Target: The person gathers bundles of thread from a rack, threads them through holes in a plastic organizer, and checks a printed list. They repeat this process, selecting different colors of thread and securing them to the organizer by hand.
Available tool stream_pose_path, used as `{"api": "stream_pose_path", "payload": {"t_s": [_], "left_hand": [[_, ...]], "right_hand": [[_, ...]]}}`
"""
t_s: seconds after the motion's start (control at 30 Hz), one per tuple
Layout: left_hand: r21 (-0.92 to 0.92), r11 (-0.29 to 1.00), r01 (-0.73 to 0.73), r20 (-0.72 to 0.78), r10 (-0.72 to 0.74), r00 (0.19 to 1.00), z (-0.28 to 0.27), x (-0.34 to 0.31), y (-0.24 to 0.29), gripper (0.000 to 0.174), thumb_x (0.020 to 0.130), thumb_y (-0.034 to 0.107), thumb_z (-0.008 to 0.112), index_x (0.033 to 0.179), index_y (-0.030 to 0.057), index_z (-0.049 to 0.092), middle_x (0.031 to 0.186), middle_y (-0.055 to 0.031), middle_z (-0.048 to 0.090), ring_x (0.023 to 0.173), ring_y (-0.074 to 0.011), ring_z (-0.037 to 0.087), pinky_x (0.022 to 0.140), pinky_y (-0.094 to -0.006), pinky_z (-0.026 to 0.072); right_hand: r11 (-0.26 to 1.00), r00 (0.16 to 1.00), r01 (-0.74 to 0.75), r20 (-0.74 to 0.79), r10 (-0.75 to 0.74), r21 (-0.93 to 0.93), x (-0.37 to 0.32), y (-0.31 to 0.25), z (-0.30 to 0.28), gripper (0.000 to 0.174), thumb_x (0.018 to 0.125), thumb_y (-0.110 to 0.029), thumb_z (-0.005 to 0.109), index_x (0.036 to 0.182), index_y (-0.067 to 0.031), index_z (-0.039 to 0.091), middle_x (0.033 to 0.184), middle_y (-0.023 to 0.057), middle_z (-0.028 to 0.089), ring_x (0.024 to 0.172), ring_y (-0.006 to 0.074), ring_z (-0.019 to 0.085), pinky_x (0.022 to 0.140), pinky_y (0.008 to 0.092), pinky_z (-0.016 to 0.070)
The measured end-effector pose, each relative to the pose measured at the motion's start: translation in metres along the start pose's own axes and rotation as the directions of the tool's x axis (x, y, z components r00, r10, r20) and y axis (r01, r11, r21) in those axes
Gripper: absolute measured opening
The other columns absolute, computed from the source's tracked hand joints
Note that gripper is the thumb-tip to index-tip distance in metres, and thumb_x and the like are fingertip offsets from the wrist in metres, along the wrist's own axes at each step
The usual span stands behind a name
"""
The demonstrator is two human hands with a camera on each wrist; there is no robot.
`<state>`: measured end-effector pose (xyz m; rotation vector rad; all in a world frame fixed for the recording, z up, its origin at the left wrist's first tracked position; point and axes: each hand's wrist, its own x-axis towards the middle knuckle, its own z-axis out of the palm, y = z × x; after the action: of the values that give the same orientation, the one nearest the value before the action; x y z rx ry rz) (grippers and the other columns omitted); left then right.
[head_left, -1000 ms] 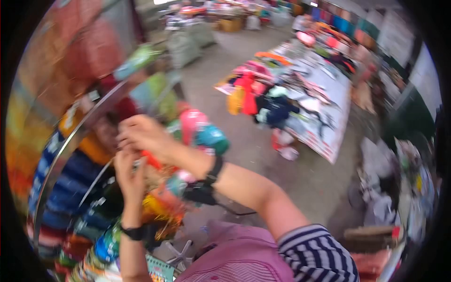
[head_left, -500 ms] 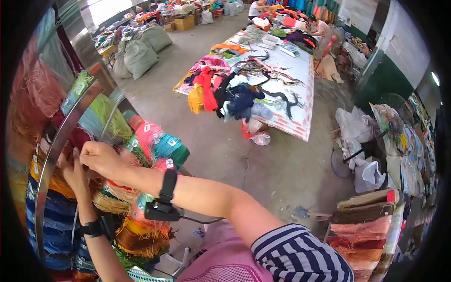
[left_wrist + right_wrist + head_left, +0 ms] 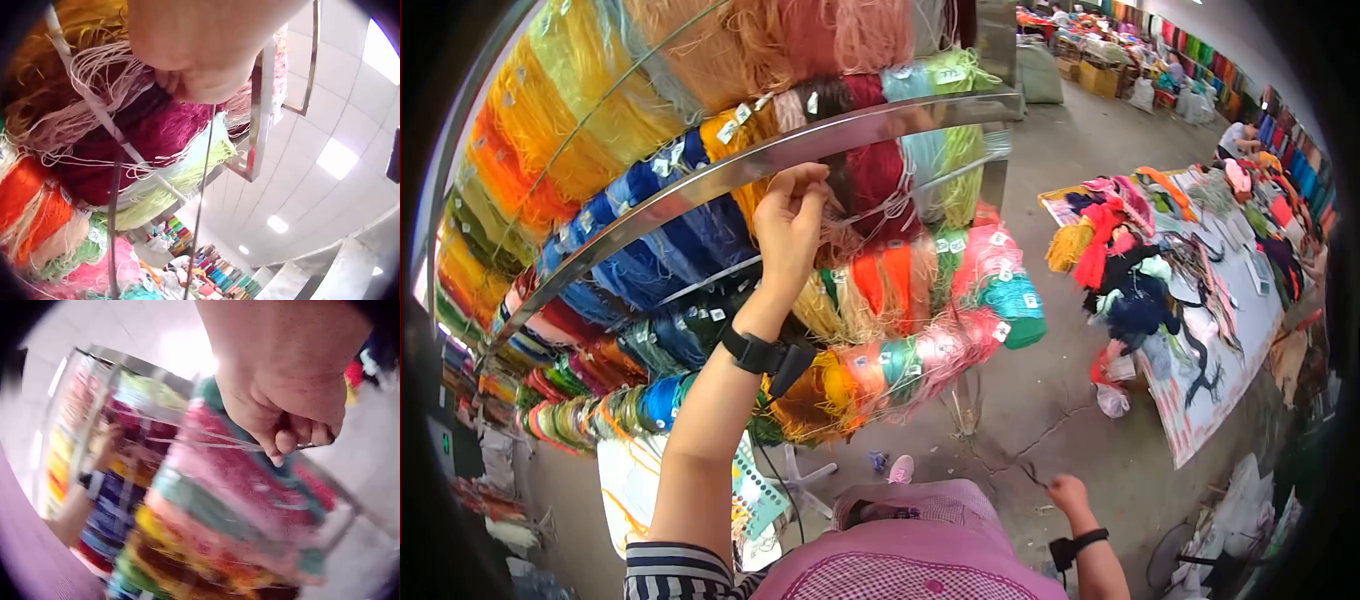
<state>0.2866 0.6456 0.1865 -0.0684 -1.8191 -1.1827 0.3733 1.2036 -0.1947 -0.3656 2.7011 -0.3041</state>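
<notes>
My left hand (image 3: 790, 215) is raised to a round metal rack (image 3: 700, 180) hung with yarn bundles. Its fingers (image 3: 187, 75) pinch pale loose threads at a maroon bundle (image 3: 880, 175) (image 3: 156, 125). A thin thread (image 3: 200, 206) runs down from that hand. My right hand (image 3: 1068, 492) is low, near my waist and far from the rack. Its fingers (image 3: 281, 425) are curled round a thin strand (image 3: 206, 440) that stretches back toward the rack. Whether it also holds a small tool is unclear.
Orange, pink, teal and green bundles (image 3: 960, 290) hang below the maroon one, blue and yellow ones (image 3: 600, 200) to the left. A long table (image 3: 1230, 270) heaped with yarn stands on the concrete floor at right. Sacks and boxes (image 3: 1040, 70) lie far back.
Both hands were together at the rack. Now my right hand has dropped low and to the right, my left stays up at the maroon bundle, and the head view has swung toward the rack.
</notes>
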Motion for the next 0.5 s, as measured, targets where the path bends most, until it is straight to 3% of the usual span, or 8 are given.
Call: {"api": "stream_pose_path", "payload": {"t_s": [0.07,0.1,0.13,0.17,0.27,0.4,0.43,0.5], "left_hand": [[0.104,0.993,-0.046,-0.046,0.051,0.998,0.007,0.001,0.008,0.013,0.089,0.004,0.059,0.100,-0.0020,0.062,0.086,-0.0041,0.063,0.075,-0.0092,0.058,0.068,-0.0239,0.0464],[0.196,0.976,-0.090,-0.081,0.108,0.991,0.010,0.003,0.010,0.014,0.089,0.007,0.060,0.099,-0.0027,0.062,0.084,-0.0031,0.063,0.075,-0.0099,0.058,0.068,-0.0236,0.0460],[0.370,0.929,-0.030,-0.088,0.067,0.994,0.012,0.009,0.013,0.021,0.087,0.016,0.067,0.091,-0.0043,0.065,0.069,-0.0051,0.062,0.064,-0.0111,0.057,0.058,-0.0274,0.0436],[0.368,0.930,-0.028,-0.084,0.063,0.994,0.016,0.015,0.010,0.021,0.087,0.016,0.067,0.091,-0.0043,0.065,0.069,-0.0051,0.062,0.064,-0.0111,0.057,0.058,-0.0274,0.0436],[0.795,0.597,-0.101,-0.076,0.264,0.961,0.027,0.028,-0.010,0.030,0.082,0.027,0.072,0.081,-0.0025,0.069,0.059,-0.0106,0.061,0.054,-0.0159,0.057,0.056,-0.0327,0.0426],[0.580,0.807,-0.113,-0.133,0.230,0.964,0.020,0.027,-0.010,0.027,0.082,0.025,0.072,0.080,-0.0020,0.068,0.060,-0.0079,0.062,0.055,-0.0142,0.057,0.055,-0.0312,0.0430],[0.506,0.861,-0.055,-0.093,0.118,0.989,0.016,0.022,-0.004,0.025,0.083,0.024,0.071,0.082,-0.0009,0.069,0.063,-0.0070,0.064,0.057,-0.0134,0.058,0.056,-0.0303,0.0437],[0.487,0.874,0.000,0.013,-0.008,1.000,0.004,0.020,0.002,0.021,0.085,0.020,0.070,0.098,0.0042,0.072,0.083,-0.0081,0.072,0.062,-0.0126,0.061,0.061,-0.0282,0.0461]], "right_hand": [[0.968,0.925,-0.235,0.326,0.197,0.083,-0.016,0.030,-0.013,0.018,0.076,-0.024,0.064,0.077,-0.0055,0.064,0.071,0.0113,0.066,0.064,0.0258,0.064,0.060,0.0385,0.0501],[0.969,0.924,-0.234,0.328,0.195,0.084,-0.017,0.028,-0.018,0.018,0.076,-0.024,0.064,0.077,-0.0055,0.064,0.071,0.0113,0.066,0.064,0.0258,0.064,0.060,0.0385,0.0501],[0.807,0.911,-0.370,0.349,0.218,0.461,-0.016,0.015,-0.029,0.016,0.079,-0.021,0.064,0.077,-0.0056,0.064,0.069,0.0075,0.064,0.060,0.0198,0.060,0.056,0.0332,0.0474],[0.494,0.896,-0.443,0.377,0.233,0.748,-0.014,0.002,-0.041,0.014,0.082,-0.019,0.064,0.077,-0.0058,0.063,0.066,0.0038,0.061,0.055,0.0138,0.056,0.052,0.0279,0.0448],[0.244,0.946,-0.325,0.317,0.076,0.913,-0.003,-0.074,-0.095,0.012,0.089,-0.014,0.061,0.081,-0.0053,0.062,0.066,-0.0006,0.055,0.055,0.0064,0.047,0.049,0.0207,0.0367],[0.072,0.968,-0.188,0.197,-0.152,0.980,0.017,-0.137,-0.125,0.016,0.090,-0.020,0.063,0.088,-0.0042,0.062,0.066,-0.0010,0.055,0.054,0.0058,0.045,0.050,0.0210,0.0359],[0.071,0.970,-0.178,0.187,-0.154,0.981,0.020,-0.150,-0.134,0.016,0.090,-0.020,0.063,0.088,-0.0042,0.062,0.066,-0.0010,0.055,0.054,0.0058,0.045,0.050,0.0210,0.0359],[-0.340,0.867,-0.361,0.177,-0.466,0.868,0.020,-0.175,-0.161,0.044,0.089,-0.027,0.066,0.123,-0.0058,0.049,0.064,-0.0018,0.051,0.051,0.0074,0.042,0.051,0.0225,0.0349]]}}
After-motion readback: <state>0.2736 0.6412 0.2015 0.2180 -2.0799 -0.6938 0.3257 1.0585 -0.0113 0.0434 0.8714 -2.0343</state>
